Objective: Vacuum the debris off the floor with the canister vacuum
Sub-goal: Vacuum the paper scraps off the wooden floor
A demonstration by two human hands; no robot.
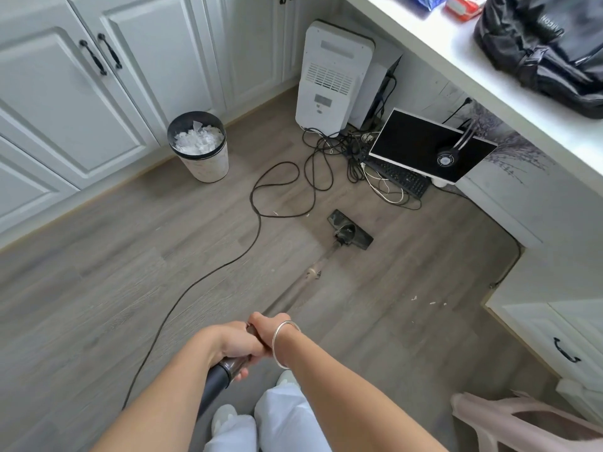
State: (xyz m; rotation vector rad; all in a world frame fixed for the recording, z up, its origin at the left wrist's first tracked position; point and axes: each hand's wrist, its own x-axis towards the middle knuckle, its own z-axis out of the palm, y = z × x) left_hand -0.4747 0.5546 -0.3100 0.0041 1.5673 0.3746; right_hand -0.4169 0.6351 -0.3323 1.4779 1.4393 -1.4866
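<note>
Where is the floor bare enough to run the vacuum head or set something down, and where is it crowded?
Bare: the wide stretch left of the cord, between it and the cabinets; also between the head and the right-hand drawers, bar a few white bits. Crowded: the cable tangle, keyboard and monitor beyond the head, under the counter.

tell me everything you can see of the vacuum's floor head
The floor head is a flat, dark, oblong nozzle, plastic by its look, lying flat on the grey wood-look floor, slanted across the view, just short of the tangled cables. A neck at its middle joins the blurred wand, which runs back to the left hand and right hand gripping it. Pale scraps lie nearby; none visibly touches it.
</note>
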